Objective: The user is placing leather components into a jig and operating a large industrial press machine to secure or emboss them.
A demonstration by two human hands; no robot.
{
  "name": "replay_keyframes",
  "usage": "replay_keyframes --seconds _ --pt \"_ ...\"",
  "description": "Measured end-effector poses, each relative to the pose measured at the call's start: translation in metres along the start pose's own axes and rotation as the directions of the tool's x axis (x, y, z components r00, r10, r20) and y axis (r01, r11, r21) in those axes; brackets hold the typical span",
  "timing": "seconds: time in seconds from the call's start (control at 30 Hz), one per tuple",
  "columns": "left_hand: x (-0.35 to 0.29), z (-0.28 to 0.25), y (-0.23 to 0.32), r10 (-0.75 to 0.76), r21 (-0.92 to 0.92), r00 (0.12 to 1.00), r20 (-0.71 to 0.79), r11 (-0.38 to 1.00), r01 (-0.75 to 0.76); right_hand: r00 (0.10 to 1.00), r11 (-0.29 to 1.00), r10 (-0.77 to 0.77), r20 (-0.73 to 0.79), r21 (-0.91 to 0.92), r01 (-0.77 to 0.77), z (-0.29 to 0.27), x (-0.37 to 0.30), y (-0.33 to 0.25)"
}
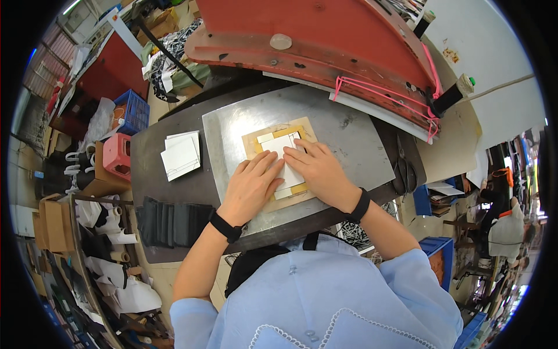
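Observation:
Both my hands rest on a white rectangular sheet (283, 143) lying on a tan board with a yellow frame (298, 189). My left hand (251, 181) presses its fingertips on the sheet's left side, fingers stretched out. Over its right side my right hand (318, 168) lies with fingers extended, the fingertips near the sheet's upper right. The hands cover much of the sheet. Beneath the board is a shiny metal plate (229, 136) on a dark table. A small stack of white sheets (181, 156) lies left of the plate.
A pile of dark flat pieces (173, 223) lies at the table's front left. Black scissors (403, 171) rest at its right edge. A red machine beam (314, 43) with pink cord (381, 99) spans the far side. A blue crate (132, 112) and red stool (118, 156) stand left.

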State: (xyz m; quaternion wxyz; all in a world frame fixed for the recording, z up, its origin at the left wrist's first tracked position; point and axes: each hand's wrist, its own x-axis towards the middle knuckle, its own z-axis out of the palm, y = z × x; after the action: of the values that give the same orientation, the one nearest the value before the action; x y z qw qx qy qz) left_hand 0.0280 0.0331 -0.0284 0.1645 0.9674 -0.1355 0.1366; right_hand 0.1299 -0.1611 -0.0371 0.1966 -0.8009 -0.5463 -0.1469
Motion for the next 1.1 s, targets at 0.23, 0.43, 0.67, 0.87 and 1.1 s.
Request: replay_keyframes --seconds 0.23,0.43,0.67,0.87,1.1 --pt "0.002 -0.002 0.000 0.020 0.039 1.000 0.019 0.999 -0.021 0.999 0.999 0.008 0.031 -0.040 -0.007 -0.001 -0.002 -0.008" --pt "-0.001 -0.001 0.001 0.038 0.056 0.999 -0.004 0.998 -0.038 1.000 0.999 0.005 -0.005 -0.049 -0.005 -0.010 -0.012 -0.023" --pt "0.003 -0.003 0.003 0.044 0.045 0.999 0.031 0.998 -0.045 1.000 0.997 0.026 -0.016 0.072 -0.025 -0.007 -0.015 -0.021" --pt "0.000 -0.012 0.007 -0.003 -0.032 1.000 -0.023 0.999 0.003 0.763 0.941 0.331 -0.554 0.141 -0.306 -0.069 -0.025 0.042" --pt "-0.042 -0.050 0.031 -0.171 -0.111 0.956 -0.239 0.983 0.148 0.334 0.664 0.748 -0.573 0.640 -0.387 -0.192 -0.067 0.193"
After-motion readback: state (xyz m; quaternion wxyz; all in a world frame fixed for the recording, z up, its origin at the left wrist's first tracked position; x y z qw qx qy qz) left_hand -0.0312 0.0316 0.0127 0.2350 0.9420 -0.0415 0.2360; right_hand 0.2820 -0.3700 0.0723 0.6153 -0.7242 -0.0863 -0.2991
